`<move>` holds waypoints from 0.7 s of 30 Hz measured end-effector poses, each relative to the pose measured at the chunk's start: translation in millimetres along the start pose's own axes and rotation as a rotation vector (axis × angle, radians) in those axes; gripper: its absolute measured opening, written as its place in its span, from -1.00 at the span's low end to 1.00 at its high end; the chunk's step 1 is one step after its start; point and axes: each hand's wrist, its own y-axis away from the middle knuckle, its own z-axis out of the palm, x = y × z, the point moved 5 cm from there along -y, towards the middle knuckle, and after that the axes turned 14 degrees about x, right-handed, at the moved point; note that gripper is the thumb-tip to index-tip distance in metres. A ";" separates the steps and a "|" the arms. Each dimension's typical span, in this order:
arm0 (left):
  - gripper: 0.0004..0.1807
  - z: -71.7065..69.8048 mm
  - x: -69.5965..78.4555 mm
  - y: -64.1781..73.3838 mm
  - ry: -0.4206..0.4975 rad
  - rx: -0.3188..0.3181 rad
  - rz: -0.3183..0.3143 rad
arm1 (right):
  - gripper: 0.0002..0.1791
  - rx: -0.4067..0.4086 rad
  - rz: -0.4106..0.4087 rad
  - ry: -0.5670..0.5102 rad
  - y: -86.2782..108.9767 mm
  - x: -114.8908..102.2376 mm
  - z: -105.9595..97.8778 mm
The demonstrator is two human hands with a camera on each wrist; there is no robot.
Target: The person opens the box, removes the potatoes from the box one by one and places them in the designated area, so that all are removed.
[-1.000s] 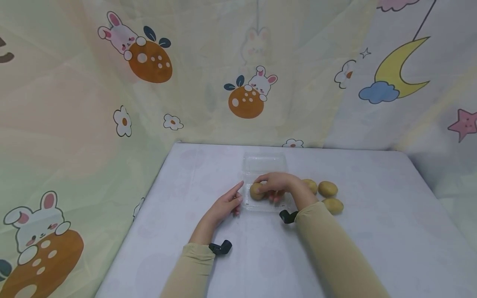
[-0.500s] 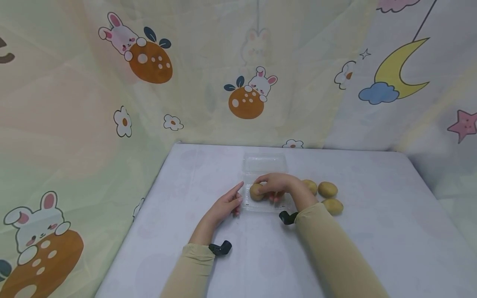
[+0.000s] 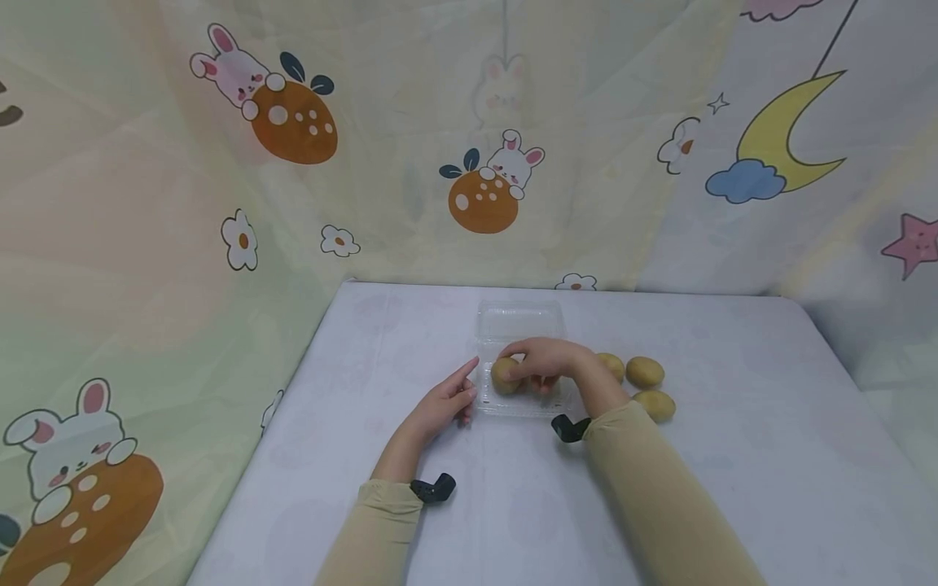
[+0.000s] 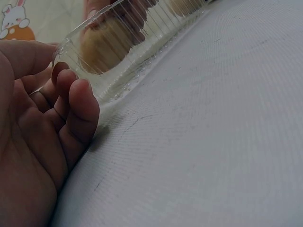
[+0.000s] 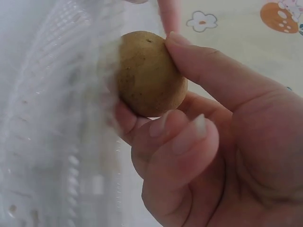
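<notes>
My right hand (image 3: 545, 358) pinches a potato (image 5: 149, 73) between thumb and fingers, over the left part of a clear plastic clamshell box (image 3: 513, 413). The box lies on the table with its lid (image 3: 520, 320) folded back. My left hand (image 3: 440, 404) is at the box's left side, index finger stretched to the rim and the other fingers loosely bent. In the left wrist view, its fingertips are right at the box corner, and a second potato (image 4: 184, 5) shows farther along inside the box. In the head view my right hand mostly hides that second potato.
Right of the box, three more potatoes lie on the white-covered table (image 3: 733, 456): one partly behind my right wrist (image 3: 611, 366), one at the back (image 3: 645, 372), one nearer me (image 3: 655, 405). A printed cloth (image 3: 396, 163) hangs behind the table.
Almost nothing differs. My right wrist has shifted very slightly to the right, with the potato still pinched; my left hand stays at the box's side.
</notes>
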 end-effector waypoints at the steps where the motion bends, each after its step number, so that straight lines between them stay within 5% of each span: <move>1: -0.37 0.2 0.0 0.0 0.000 0.001 -0.001 | -0.56 0.001 -0.005 -0.006 1.3 -0.3 -1.5; 9: -0.38 0.7 -0.4 0.4 -0.019 0.017 -0.016 | -0.58 0.016 -0.046 -0.020 17.5 0.2 -18.3; 21: -0.38 0.5 0.4 0.5 -0.010 0.026 -0.016 | -0.57 0.131 0.019 -0.080 54.3 19.1 -48.1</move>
